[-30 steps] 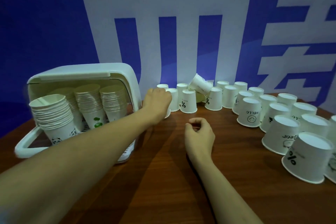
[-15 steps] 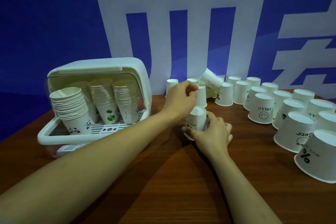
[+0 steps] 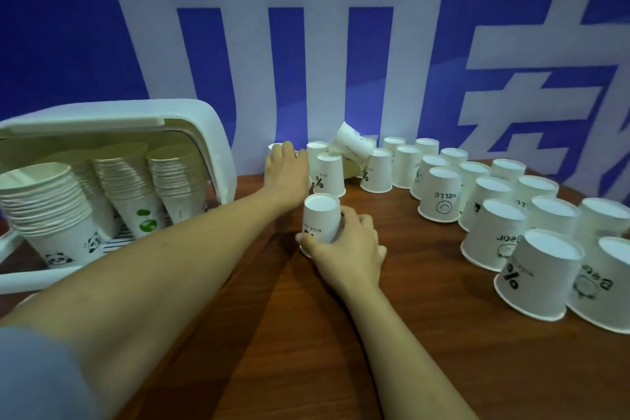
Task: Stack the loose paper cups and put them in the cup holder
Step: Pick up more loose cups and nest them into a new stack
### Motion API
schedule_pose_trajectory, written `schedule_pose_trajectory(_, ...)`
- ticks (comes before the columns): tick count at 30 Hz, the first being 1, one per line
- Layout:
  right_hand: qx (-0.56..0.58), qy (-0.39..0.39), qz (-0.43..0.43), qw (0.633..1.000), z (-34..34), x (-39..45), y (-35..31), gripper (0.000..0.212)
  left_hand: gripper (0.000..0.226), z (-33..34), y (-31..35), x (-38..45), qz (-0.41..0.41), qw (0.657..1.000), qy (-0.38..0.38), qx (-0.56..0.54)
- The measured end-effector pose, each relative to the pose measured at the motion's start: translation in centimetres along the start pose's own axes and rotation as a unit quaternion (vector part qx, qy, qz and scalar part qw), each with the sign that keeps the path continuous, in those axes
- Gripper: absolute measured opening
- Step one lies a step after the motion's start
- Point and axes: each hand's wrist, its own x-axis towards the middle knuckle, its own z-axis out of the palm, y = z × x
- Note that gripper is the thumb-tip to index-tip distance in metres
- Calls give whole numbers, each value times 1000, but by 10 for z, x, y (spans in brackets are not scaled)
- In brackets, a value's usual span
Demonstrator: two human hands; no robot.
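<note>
Right hand [image 3: 347,245]: wrapped around an upside-down paper cup, thumb on the near left side of the cup's wall, fingers curled round the far right side.
Held cup [image 3: 320,220]: white, base facing up, printed "NICE" in upside-down lettering; its rim sits low at the table, partly hidden by the hand, so whether it touches the wood cannot be told.
Left hand [image 3: 284,169]: stretched forward past the held cup to the far left end of the cup row, palm down over a cup [image 3: 274,148] there; whether the fingers close on it cannot be told.
Loose cups [image 3: 439,194]: many white paper cups standing upside down in a curved band, from the back wall round to the near right edge; some show "HELLO" with a smiley, a percent sign, or "Bear".
Tilted cup [image 3: 353,145]: lies at a slant on top of the cups at the back of the row.
Cup holder [image 3: 204,119]: white plastic box with a raised lid, at the left of the table, just beside the left forearm.
Stacks in holder [image 3: 51,201]: several nested stacks of cups, mouths up, leaning; prints of pandas and green shapes show.
Table [image 3: 426,344]: dark brown wood grain.
Backdrop [image 3: 68,27]: blue wall with large white characters.
</note>
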Motion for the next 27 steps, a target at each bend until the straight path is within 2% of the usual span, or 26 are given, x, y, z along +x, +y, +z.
schedule_pose_trajectory(2, -2, 4, 5, 1000, 1, 1, 0, 68, 42, 2, 0, -3, -7, 999, 28, -25)
schedule_pose_trajectory(6, -8, 1, 9, 1000, 0, 1, 0, 70, 38, -4, -8, -13, 18, 991, 2, -131)
schedule_pose_trajectory(8, -3, 0, 8, 1000, 0, -1, -1, 69, 35, -14, -10, -19, -3, 982, 24, -190)
schedule_pose_trajectory(10, -3, -2, 5, 1000, 0, -1, -1, 68, 34, -32, -7, -25, -38, 960, 86, -264)
schedule_pose_trajectory(12, -5, -2, 3, 1000, 0, 1, -1, 67, 37, -58, 0, -36, -56, 925, 141, -349)
schedule_pose_trajectory(14, -5, 1, 5, 1000, 1, 2, -1, 70, 42, -78, 2, -48, -45, 897, 152, -413)
schedule_pose_trajectory(15, 0, 4, 9, 1000, 1, 2, -1, 75, 46, -85, 1, -55, -34, 895, 130, -426)
schedule_pose_trajectory(17, 20, 11, 18, 1000, 3, 1, -1, 81, 56, -97, 0, -68, -19, 909, 64, -411)
schedule_pose_trajectory(18, 27, 12, 21, 999, 3, 1, 0, 77, 60, -102, -1, -72, -12, 921, 42, -388)
schedule_pose_trajectory(22, 21, 7, 16, 1000, 1, -2, -2, 59, 61, -117, -4, -75, 33, 955, 43, -292)
schedule_pose_trajectory(24, 20, 3, 13, 1000, 0, -2, -2, 57, 59, -117, -6, -74, 40, 958, 37, -281)
schedule_pose_trajectory(27, 22, -4, 1, 1000, 1, -2, -2, 56, 56, -107, -10, -75, 33, 944, 23, -328)
